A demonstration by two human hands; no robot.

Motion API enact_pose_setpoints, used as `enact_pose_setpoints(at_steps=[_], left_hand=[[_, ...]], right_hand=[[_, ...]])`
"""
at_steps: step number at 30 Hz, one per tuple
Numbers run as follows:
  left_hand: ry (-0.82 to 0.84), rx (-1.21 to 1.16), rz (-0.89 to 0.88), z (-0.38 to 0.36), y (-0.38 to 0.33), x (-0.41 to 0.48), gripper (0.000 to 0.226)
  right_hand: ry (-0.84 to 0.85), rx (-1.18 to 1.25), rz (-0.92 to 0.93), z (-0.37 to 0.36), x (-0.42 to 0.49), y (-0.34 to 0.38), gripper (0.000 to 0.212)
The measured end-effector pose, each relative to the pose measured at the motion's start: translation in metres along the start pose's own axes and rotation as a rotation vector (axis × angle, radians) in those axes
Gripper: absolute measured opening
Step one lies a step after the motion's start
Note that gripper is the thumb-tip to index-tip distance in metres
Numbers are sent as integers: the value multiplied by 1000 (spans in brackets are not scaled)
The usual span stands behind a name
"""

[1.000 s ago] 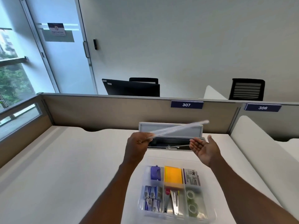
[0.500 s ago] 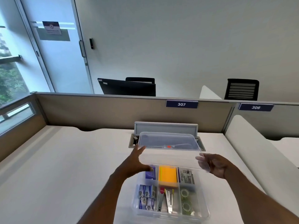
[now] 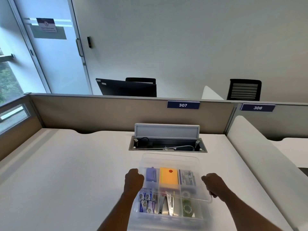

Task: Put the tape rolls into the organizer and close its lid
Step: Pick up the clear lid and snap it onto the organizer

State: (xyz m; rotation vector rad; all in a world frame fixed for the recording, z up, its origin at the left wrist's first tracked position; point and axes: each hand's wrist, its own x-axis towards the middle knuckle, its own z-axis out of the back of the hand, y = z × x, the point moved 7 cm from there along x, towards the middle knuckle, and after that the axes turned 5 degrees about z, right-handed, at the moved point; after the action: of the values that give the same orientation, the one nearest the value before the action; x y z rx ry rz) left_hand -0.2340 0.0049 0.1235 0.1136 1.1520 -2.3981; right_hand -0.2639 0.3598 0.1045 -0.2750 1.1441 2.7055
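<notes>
A clear plastic organizer (image 3: 168,217) sits on the white desk in front of me, near its front edge. Its clear lid (image 3: 170,161) lies over the far part of the box, shifted away from me, so the near compartments show uncovered. My left hand (image 3: 133,181) grips the lid's left edge and my right hand (image 3: 214,185) grips its right edge. Two tape rolls (image 3: 188,209) lie in the right-hand compartment. Other compartments hold a yellow pad (image 3: 168,178), a blue item, small blue packets and metal clips.
An open cable tray (image 3: 167,145) with a raised grey flap is cut into the desk just beyond the organizer. Beige partitions labelled 307 and 306 close off the back. A white divider (image 3: 260,157) runs along the right side.
The lid went from being held up edge-on in my left hand, to both hands, then came down over the organizer. My view tilted down towards the desk.
</notes>
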Motion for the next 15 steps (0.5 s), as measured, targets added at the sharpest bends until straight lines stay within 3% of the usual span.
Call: enact_pose_setpoints(at_steps=[5,15], left_hand=[[21,-94,42,-15,14,-11,36],[13,-17,25,-25,33,-31,41]], right_hand=[[-4,-195,-34,-3,-10,-8,26],[-85,-385,45,-21,-28,-12,36]])
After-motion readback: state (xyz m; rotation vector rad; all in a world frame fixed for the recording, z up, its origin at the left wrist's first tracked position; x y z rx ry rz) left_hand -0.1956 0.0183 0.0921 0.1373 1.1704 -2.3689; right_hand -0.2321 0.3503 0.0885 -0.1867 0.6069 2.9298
